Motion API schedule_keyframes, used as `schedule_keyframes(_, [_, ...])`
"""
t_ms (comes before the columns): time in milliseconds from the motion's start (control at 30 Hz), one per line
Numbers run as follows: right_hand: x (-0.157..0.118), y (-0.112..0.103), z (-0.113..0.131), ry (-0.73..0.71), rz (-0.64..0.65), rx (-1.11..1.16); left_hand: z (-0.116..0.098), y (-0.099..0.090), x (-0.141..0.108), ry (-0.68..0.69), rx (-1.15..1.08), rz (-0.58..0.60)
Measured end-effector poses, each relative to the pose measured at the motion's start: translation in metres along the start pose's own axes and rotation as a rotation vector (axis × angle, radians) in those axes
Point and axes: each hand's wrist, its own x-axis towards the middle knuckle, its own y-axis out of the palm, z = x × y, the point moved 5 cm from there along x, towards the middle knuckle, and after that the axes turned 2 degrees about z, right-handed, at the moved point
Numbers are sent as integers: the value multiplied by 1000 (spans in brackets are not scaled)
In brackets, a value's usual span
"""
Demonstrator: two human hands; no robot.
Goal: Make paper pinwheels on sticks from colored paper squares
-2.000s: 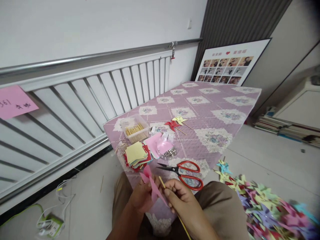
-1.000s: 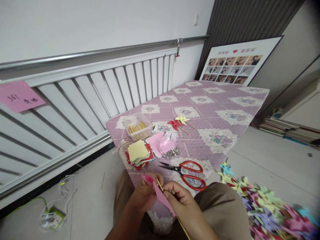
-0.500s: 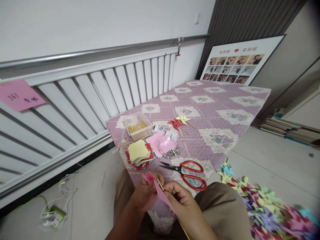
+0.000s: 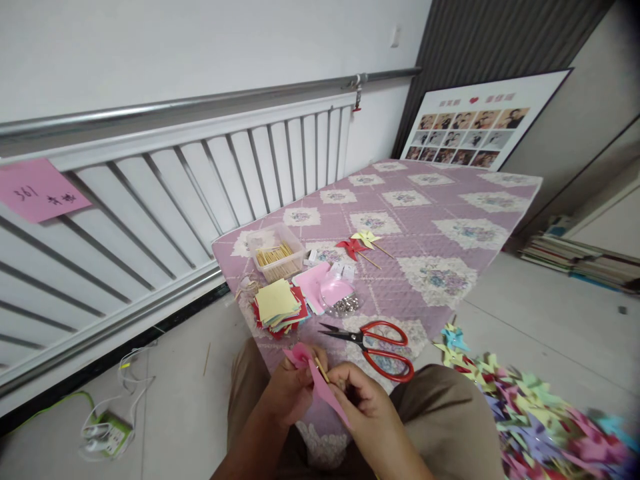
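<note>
Pinched in my left hand (image 4: 291,395) is a pink paper pinwheel (image 4: 327,395), its blades folded in toward the middle. A thin wooden stick (image 4: 322,371) lies against the back of the paper. The fingers of my right hand (image 4: 369,408) are closed on the stick and touch the paper's lower edge; the fingertips partly hide the stick. Just beyond my hands, red-handled scissors (image 4: 367,341) lie with blades slightly apart. A round clear dish of metal pins (image 4: 346,305) sits behind them, and a stack of coloured paper squares (image 4: 278,301) is to its left.
A clear plastic box of wooden sticks (image 4: 278,257) stands near the table's left edge. Red and yellow pinwheels (image 4: 352,249) lie mid-table on a patterned cloth (image 4: 385,260). Many finished pinwheels (image 4: 540,413) are heaped on the right. A radiator (image 4: 200,180) lines the wall.
Both hands stay almost in place on the pinwheel. The length of stick that showed below my right hand is now mostly hidden.
</note>
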Motion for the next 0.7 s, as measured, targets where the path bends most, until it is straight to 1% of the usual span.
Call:
schedule_keyframes(133, [-1, -1, 3, -33, 18, -68, 0, 2, 0, 13, -31, 7])
schedule_keyframes(300, [-1, -4, 6, -78, 33, -121, 2, 1, -1, 9, -50, 10])
schedule_keyframes(500, [0, -6, 7, -107, 28, -144, 1, 3, 0, 14, -9, -46])
schedule_keyframes(700, [2, -8, 11, -81, 37, -106, 3, 5, 0, -11, 68, -102])
